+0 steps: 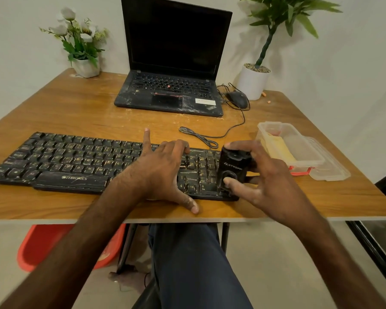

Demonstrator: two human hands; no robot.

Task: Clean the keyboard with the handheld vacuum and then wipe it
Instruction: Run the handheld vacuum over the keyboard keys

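**Vacuum (233, 168) upright on the right end of the keyboard (76, 161)**

The black keyboard carries the word "ZEBRONICS" in white on its front edge, below the space bar. On the vacuum there is a pale logo that looks like "STRIFF", but the letters are small and I am not sure of them. The laptop (172, 63) behind has "ThinkPad" on the right corner of its palm rest.

By count I see one keyboard, one vacuum, one laptop and one mouse (237, 99). There are two potted plants, a pot of white flowers (83, 41) and a green plant (253, 81). There is also one clear plastic box (294, 141) with a yellow cloth (276, 150) inside, and one clear lid (331, 169) at its right side.

The keyboard lies near the front edge of the wooden table (87, 112). Its long axis runs from left to right, and the space bar is towards the person. The vacuum stands with its long axis almost vertical, its lower end down on the number keys.

The left hand (163, 170) lies spread on the keyboard and grips nothing. Its index finger is straight and points away, its thumb is stretched out onto the table, and the other fingers are bent over the keys. The right hand (270, 186) holds the vacuum, with the thumb low on the near face and the fingers round the right side and top.
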